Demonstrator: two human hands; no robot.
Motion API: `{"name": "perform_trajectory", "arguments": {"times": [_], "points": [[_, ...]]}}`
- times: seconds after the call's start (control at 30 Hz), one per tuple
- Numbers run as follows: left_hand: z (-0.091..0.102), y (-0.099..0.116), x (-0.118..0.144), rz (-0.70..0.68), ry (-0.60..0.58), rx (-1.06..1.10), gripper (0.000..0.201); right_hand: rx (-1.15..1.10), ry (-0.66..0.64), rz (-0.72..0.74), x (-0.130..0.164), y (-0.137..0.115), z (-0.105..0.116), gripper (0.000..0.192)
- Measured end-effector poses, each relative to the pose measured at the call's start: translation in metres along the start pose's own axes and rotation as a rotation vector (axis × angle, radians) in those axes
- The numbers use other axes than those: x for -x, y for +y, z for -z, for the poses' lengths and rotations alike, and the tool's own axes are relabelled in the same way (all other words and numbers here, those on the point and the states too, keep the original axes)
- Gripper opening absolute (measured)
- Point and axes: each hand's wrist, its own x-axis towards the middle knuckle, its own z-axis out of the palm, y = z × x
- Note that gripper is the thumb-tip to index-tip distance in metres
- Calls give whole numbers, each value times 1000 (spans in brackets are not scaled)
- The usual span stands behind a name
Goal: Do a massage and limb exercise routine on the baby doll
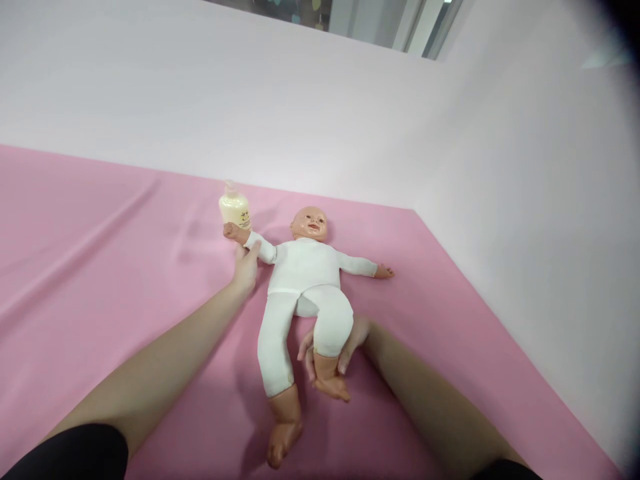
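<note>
Doll: a baby doll in a white suit lay on its back on the pink sheet, head towards the wall, both arms spread out to the sides.
Doll's legs: one leg stretched straight down towards the person, bare foot at the near end; the other was bent and lifted at the knee.
Left hand: the left hand was closed lightly round the doll's outstretched arm near the wrist, thumb on top, holding that arm up off the sheet.
Right hand: the right hand cupped the bent leg from underneath at the calf and ankle, fingers curled round both sides; most of the palm was hidden behind the leg.
Bottle: a pale yellow pump bottle stood upright on the sheet just beyond the doll's raised hand, very close to it; I could not tell whether they touched.
Surroundings: a plain white wall ran behind the sheet and along its right side.
Sleeves: dark short sleeves showed at the bottom edge on both arms.
</note>
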Motion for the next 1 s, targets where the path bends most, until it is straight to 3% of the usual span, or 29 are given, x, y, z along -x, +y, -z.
{"name": "perform_trajectory", "arguments": {"times": [0.13,0.23,0.33,0.4,0.5,0.67,0.8,0.9,1.0], "points": [[-6,16,9,-43,-112,-80,43,-245,19,306,5,17,-1,61],[-8,29,17,-274,-312,-300,36,-334,76,533,9,23,0,52],[-8,41,21,-506,-557,-504,35,-415,391,615,10,16,1,49],[-7,45,22,-573,-631,-573,37,-474,640,604,9,9,1,45],[-6,47,21,-605,-646,-625,40,-495,788,559,8,1,-1,40],[-6,46,21,-590,-630,-607,38,-446,782,537,7,3,-2,44],[-6,42,20,-534,-507,-491,34,-297,751,549,4,4,-6,50],[-6,35,18,-403,-370,-405,35,-208,736,520,0,4,-11,50],[-7,26,14,-283,-279,-295,37,-166,631,467,-2,3,-14,47]]}}
